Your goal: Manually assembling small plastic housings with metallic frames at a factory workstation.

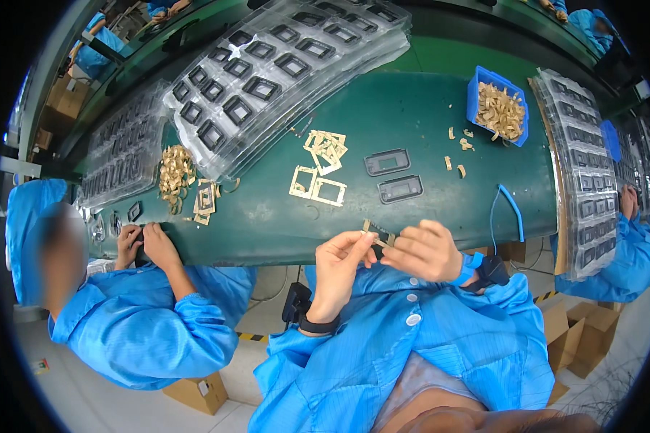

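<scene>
Close to my body at the table's near edge, my left hand [343, 260] pinches a small dark frame with tan edging [376, 235]. My right hand [427, 252] is curled at the right side of the same frame, its fingertips against it; the fingers partly hide the piece. Just beyond my hands, two dark rectangular frames [387, 162] [400, 189] lie one behind the other on the green table [267, 209]. To their left is a loose group of flat tan cut-out frames [328, 191], some overlapping.
A blue bin [476, 94] of tan scraps stands at the far right, with several loose scraps [461, 171] near it. Stacked clear trays of black frames [290, 66] fill the far left; more trays [585, 173] stand right. A co-worker [137, 317] works at left beside a scrap heap [175, 177].
</scene>
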A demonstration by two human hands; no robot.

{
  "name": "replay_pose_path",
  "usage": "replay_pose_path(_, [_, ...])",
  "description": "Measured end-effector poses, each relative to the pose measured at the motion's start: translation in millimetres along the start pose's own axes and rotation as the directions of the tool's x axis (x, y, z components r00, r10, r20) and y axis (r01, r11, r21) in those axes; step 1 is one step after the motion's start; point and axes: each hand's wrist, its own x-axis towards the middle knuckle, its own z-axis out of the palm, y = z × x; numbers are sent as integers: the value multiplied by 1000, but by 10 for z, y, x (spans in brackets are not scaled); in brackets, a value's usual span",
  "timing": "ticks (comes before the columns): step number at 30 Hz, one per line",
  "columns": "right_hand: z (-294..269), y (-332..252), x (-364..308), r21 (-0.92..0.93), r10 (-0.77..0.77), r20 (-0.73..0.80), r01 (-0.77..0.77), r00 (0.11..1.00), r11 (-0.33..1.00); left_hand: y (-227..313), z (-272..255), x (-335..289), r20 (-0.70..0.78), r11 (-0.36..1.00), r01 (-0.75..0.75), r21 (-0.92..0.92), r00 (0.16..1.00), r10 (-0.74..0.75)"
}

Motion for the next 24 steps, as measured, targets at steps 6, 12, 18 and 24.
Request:
replay_pose_path(6, [-157,-39,99,389,603,134,-601,786,698,-76,129,-44,16,804,-356,477,917,398])
replay_pose_path(12, [-116,-127,194,450,631,145,-619,762,644,-121,122,4,458,42,-652,757,576,677])
replay_pose_path(18, [-39,-73,122,348,566,76,-554,821,756,-89,187,-70,316,343,-603,720,725,612])
replay_pose_path(24, [-23,-34,77,12,249,-90,-249,964,968,-66,58,-20,87,996,-63,-68,994,69])
